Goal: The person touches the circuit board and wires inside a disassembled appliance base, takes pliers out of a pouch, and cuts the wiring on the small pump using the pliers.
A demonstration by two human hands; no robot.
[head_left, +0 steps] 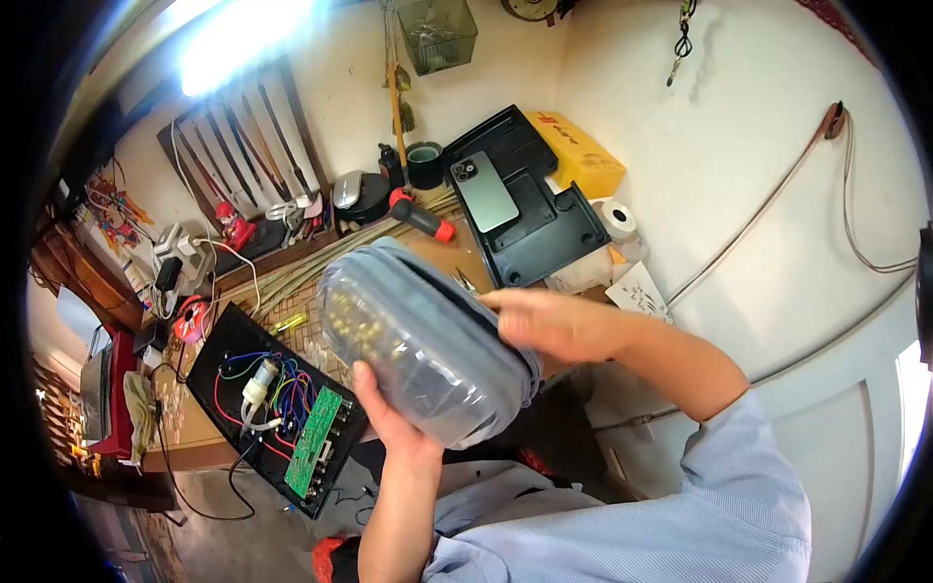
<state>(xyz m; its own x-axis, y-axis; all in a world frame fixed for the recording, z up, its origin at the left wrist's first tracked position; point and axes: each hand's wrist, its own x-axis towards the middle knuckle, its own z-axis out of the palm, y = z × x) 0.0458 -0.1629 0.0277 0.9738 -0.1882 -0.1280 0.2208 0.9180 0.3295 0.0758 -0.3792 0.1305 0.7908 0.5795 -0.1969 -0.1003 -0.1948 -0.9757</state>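
Observation:
A clear plastic pouch with grey trim and a zipper [437,369] is tilted up in front of me, above the edge of the table. Small brass-coloured pieces [358,325] show through its clear side. My left hand [400,420] supports it from below, thumb against the clear face. At the zippered edge is my right hand [562,325], a little blurred, its fingers closed on that edge; the zipper pull is hidden. A dark gap runs along part of the zipper. Left of the pouch lies an opened black casing [222,364] with coloured wires and a green circuit board [313,445].
Behind the pouch, a phone [484,191] rests on a black plastic cover [530,248]. A red-and-black screwdriver-like tool [421,216], a yellow box [575,155] and a white tape roll [615,220] are nearby. A power strip [185,251] with cables stands at left.

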